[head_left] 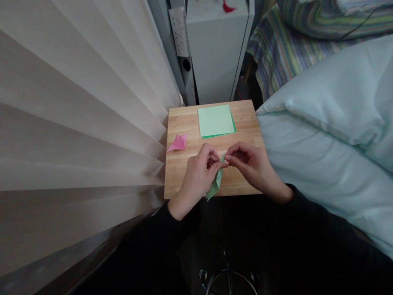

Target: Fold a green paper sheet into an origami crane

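I judge that folding is in hand: my left hand [199,170] and right hand [254,167] pinch the green paper [215,183] above the worktop's [177,169] near edge; next calls for precise creasing.

The person's left hand [198,172] pinches a folded green paper [216,183] between thumb and fingers, while the right hand [254,169] has its fingertips at the paper's upper tip. Both are above the near part of a wooden tabletop [242,184]. Farther back lie stacked green sheets [216,119], with a pink folded paper [179,142] near the left edge. A pleated curtain [92,123] hangs left; pale blue bedding [313,147] lies right, and a pale cabinet [217,57] stands behind.
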The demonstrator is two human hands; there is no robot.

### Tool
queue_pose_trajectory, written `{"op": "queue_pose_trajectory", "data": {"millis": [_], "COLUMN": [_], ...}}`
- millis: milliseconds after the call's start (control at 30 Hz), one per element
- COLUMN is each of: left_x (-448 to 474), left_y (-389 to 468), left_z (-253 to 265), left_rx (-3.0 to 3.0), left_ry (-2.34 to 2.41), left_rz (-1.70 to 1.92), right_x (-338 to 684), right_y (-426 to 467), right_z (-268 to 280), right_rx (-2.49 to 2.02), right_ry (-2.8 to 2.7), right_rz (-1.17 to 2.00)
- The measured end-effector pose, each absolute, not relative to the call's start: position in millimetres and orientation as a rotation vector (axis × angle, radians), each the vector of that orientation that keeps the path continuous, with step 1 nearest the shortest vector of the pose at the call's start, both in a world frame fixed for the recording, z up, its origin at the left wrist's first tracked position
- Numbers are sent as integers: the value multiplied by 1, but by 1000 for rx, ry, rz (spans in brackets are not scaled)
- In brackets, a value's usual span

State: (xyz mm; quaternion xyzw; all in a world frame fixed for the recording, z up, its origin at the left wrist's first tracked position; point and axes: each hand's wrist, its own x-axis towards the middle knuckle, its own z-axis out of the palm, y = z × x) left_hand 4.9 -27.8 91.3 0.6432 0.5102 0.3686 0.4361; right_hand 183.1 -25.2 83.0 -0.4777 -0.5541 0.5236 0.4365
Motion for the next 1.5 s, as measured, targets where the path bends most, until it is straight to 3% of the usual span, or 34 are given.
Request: {"op": "queue_pose_trajectory", "data": {"millis": [267,600,1500], "left_x": [3,9,3], "left_y": [-28,-25,-25], "left_z": [100,100,112], "left_rx": [1666,1200,898], "left_ry": [1262,1096,1123], "left_rz": [958,973,758], "right_x": [182,181,193], "right_y": [-26,-24,-21], "right_z": [89,90,94], "right_rx": [-1128,-1046,-1004], "right_ry": [-1305,-1170,-1300], "right_rz": [1414,1524,1510]}}
